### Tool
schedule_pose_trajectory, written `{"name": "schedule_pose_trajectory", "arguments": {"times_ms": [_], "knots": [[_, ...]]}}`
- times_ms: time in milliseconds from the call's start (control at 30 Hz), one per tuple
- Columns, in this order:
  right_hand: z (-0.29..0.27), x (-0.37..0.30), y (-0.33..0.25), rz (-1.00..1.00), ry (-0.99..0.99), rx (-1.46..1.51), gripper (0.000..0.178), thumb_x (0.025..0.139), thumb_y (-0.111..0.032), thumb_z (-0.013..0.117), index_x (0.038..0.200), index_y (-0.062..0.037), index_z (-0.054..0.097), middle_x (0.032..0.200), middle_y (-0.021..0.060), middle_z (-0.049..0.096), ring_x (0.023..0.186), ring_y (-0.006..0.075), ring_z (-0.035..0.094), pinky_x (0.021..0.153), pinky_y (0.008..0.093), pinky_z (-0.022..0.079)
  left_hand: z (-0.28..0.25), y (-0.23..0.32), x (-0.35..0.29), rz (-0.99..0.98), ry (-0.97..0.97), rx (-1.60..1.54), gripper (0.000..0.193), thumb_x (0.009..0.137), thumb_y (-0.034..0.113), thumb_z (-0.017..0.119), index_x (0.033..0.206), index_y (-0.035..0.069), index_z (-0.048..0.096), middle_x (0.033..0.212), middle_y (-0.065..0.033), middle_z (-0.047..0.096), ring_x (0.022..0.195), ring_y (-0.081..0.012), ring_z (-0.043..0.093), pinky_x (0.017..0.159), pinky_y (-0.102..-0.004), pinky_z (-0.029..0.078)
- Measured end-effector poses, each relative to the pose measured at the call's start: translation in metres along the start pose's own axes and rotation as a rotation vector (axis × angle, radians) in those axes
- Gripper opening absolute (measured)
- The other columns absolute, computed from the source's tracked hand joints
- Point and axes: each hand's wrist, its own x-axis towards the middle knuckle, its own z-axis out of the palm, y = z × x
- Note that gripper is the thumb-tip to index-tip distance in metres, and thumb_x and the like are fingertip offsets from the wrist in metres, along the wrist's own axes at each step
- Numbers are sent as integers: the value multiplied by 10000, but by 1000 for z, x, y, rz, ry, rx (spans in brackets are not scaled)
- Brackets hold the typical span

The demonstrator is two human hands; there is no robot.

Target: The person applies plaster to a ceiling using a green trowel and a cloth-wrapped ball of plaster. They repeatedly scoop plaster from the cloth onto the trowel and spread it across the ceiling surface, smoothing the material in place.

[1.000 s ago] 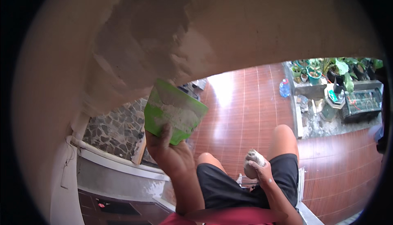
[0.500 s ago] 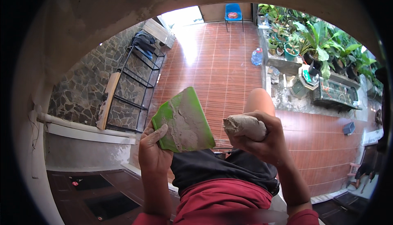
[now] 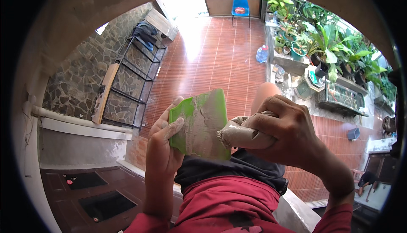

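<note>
Holding a green board (image 3: 182, 141) out in front in the head view, the person has a left grip (image 3: 164, 137) narrow on its left edge, thumb pressed on the near face and fingers tucked behind. The board is tilted up toward me, with a broad, ridged smear of grey paste (image 3: 208, 120) over most of its middle and right side; green shows along the left edge and the top. It sits over the lap, above the dark shorts (image 3: 233, 169) and the red shirt (image 3: 229, 199).

The right grip (image 3: 292, 124) is wrapped firmly around a soft, greyish bag (image 3: 246, 136), squeezed into creases under the fingers. Its crusted end points left and overlaps the board's right edge; from here I can't tell whether the two touch.

Beyond the hands stretches a reddish-brown striped floor (image 3: 203, 65). Over on the left, a black metal frame (image 3: 129, 97) leans by a stone-patterned surface (image 3: 78, 71), with a wooden plank (image 3: 106, 93) along its near side and a dark cloth-like bundle (image 3: 145, 32) at its top end. A blue chair (image 3: 241, 6) stands at the far end, something reddish on its seat. To the right there's a clear bluish bottle (image 3: 262, 54) near a ledge crowded with potted plants (image 3: 328, 37), and nearer, a grey tub (image 3: 353, 134) on the floor. Another person (image 3: 368, 180) is low down at the far right, too small to make out well.
</note>
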Motion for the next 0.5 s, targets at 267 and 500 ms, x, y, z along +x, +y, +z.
{"name": "schedule_pose_trajectory", "arguments": {"times_ms": [267,500], "knots": [[-2,-1,-15,-65,-31,-98,253,618,-243,859,683,-121,646,689,33,543,621,189,592,464,341,469,0,-8,1,-18,17,28,592,918,-18,439,1469,-57,229,1343,-238,481,1196,-276,565,1027,-388,474],[0,3,-18,-197,2,-204,282,617,-221,827,616,-131,559,668,18,502,594,163,548,421,307,447,1,-6,2,-37,22,48,611,893,-6,467,1461,-58,250,1349,-230,484,1209,-272,552,1030,-387,464]]}}
